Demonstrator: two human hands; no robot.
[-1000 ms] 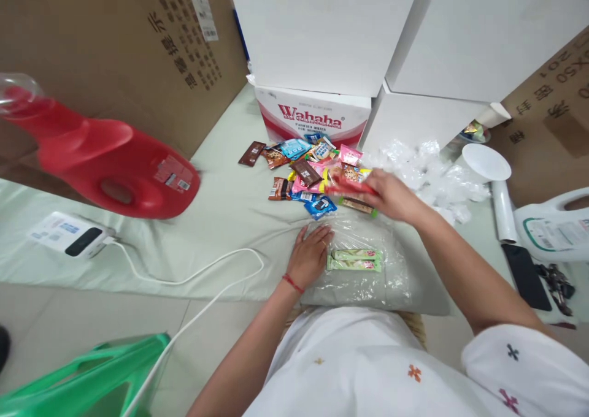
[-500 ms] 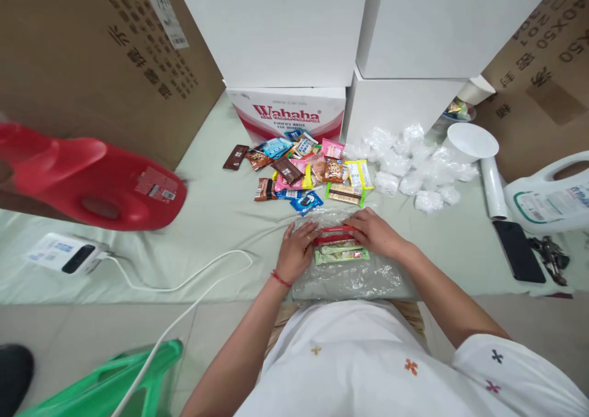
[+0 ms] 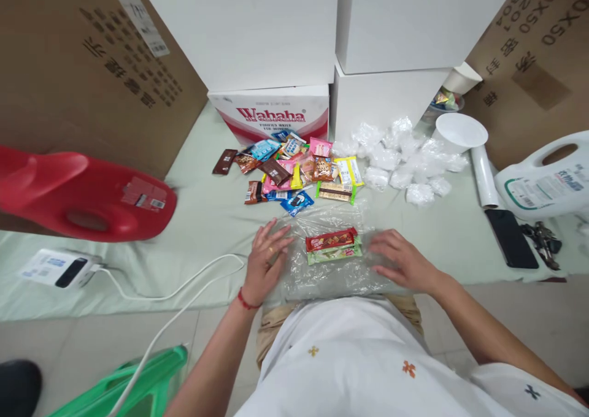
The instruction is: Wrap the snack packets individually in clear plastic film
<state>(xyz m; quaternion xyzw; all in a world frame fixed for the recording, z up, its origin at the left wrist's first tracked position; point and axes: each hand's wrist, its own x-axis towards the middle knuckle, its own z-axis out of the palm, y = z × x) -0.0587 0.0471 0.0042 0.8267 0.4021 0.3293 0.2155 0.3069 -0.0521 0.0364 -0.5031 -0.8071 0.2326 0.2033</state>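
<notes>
A red-wrapped snack bar (image 3: 331,240) lies against a green-wrapped snack bar (image 3: 335,254), both on a sheet of clear plastic film (image 3: 331,277) at the table's front edge. To their left, my left hand (image 3: 267,254) rests at the film's edge, fingers stretched and spread, holding nothing. My right hand (image 3: 399,259) is on the other side, fingers apart and slightly curved, over the film's right edge and clear of the bars. Just beyond the film is a pile of small wrapped snacks (image 3: 280,172), with a green-edged wafer packet (image 3: 335,192) at its near side.
Crumpled clear-plastic bundles (image 3: 398,159) lie back right, near a white paper bowl (image 3: 460,132), a film roll (image 3: 483,178), a phone (image 3: 512,239) and keys (image 3: 543,245). A red jug (image 3: 87,196) and white device (image 3: 57,268) with a cable (image 3: 170,294) are left. Boxes (image 3: 271,113) line the back.
Both hands have let go of the bars and moved apart, left hand leftward, right hand rightward. The red and green bars now lie together, slightly tilted. The view has shifted a little.
</notes>
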